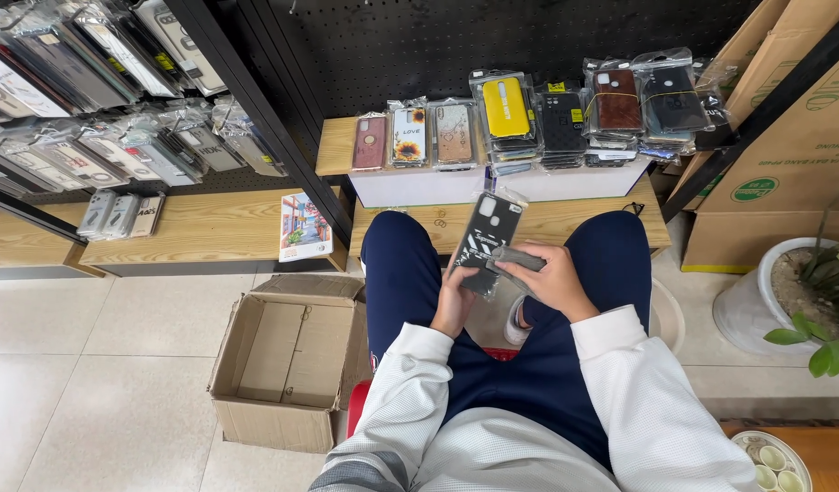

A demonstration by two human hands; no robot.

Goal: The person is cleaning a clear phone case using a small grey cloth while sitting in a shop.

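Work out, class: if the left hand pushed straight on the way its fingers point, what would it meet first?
Probably the black phone case that the left hand already holds; beyond it, likely the wooden shelf, though depth is unclear.

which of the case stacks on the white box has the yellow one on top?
The fourth stack from the left on the white box, near the middle of the row. Its top case is bright yellow; the neighbours show a pale patterned case and a black one.

Glossy clear plastic is wrapping the black phone case [486,239]. The shelf [210,230] is showing matt wood grain; the open box [287,364] is rough brown cardboard.
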